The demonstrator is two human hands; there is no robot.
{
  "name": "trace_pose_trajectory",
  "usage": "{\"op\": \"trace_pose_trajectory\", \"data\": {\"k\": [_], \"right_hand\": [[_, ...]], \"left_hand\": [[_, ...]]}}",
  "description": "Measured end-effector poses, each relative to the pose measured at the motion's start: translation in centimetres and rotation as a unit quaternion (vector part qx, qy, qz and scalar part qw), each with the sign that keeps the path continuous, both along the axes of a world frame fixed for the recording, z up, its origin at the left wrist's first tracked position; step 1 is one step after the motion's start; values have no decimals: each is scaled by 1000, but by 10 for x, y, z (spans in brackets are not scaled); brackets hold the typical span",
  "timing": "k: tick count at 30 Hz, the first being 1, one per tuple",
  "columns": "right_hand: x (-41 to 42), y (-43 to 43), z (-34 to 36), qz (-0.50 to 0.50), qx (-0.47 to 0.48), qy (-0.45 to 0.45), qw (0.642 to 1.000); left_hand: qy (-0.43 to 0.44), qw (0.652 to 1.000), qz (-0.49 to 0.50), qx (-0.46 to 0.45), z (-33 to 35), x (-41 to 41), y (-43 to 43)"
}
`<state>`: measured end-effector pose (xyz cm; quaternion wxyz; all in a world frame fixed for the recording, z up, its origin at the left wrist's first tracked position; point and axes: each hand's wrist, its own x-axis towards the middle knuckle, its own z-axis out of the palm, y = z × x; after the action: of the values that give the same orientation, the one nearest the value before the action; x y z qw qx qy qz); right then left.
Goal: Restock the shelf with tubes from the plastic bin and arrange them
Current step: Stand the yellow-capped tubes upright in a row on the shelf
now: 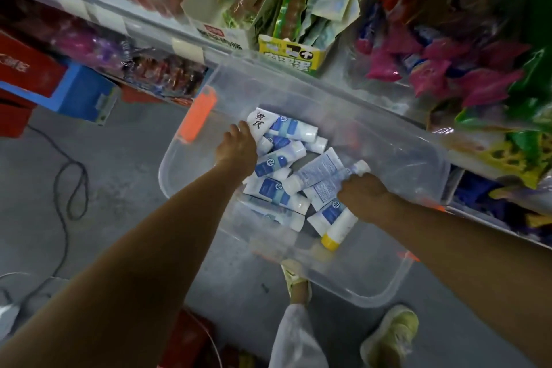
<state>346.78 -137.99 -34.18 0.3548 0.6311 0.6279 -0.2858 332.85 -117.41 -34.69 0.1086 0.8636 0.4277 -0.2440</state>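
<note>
A clear plastic bin [400,158] with orange latches stands on the floor against the shelf [185,39]. Several white-and-blue tubes [274,188] lie jumbled in it, one with a yellow cap [330,240]. My left hand [239,146] reaches into the bin's left side, its fingers on a white tube with black writing [261,121]. At the right of the pile, my right hand [363,191] grips a white-capped tube [357,167]; its fingers are hidden under the hand.
Shelves of snack packets and boxes [286,54] run along the top and right. A blue box [83,92] and a red box [27,66] sit at the left. A black cable [71,182] loops across the grey floor. My shoes [388,334] are just below the bin.
</note>
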Motion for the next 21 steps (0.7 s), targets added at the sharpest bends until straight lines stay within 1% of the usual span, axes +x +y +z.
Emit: {"op": "trace_pose_trajectory", "data": {"k": [2,3,4,6,7,8,9,10,12,14,16,18,21], "right_hand": [[2,1,10,-12,-7,5,1000],[3,1,17,-27,-6,12,1000],[4,0,24,-51,1,25,998],[7,-2,41,-111,26,55,992],[9,-3,51,-140,42,71,987],[11,-5,61,-170,60,90,980],[13,-7,72,-201,81,114,970],[16,-10,83,-230,100,139,958],[22,-20,105,-273,128,192,934],[26,-32,130,-315,150,253,902],[32,-48,160,-337,182,302,873],[39,-67,192,-352,195,341,849],[48,-105,239,-397,197,401,802]], "left_hand": [[-32,993,90,-72,11,0,5],[-51,980,157,-112,16,-3,6],[-74,958,232,-150,25,-5,3],[-154,891,367,-220,46,-12,-10],[-195,856,408,-251,58,-14,-22],[-222,829,432,-277,69,-16,-35],[-247,810,442,-295,81,-18,-50],[-270,803,438,-300,93,-19,-65],[-301,811,411,-288,115,-20,-97],[-318,825,376,-277,134,-17,-127],[-333,837,336,-276,151,-14,-152],[-358,832,314,-285,176,-10,-173],[-379,826,269,-319,217,-3,-212]]}}
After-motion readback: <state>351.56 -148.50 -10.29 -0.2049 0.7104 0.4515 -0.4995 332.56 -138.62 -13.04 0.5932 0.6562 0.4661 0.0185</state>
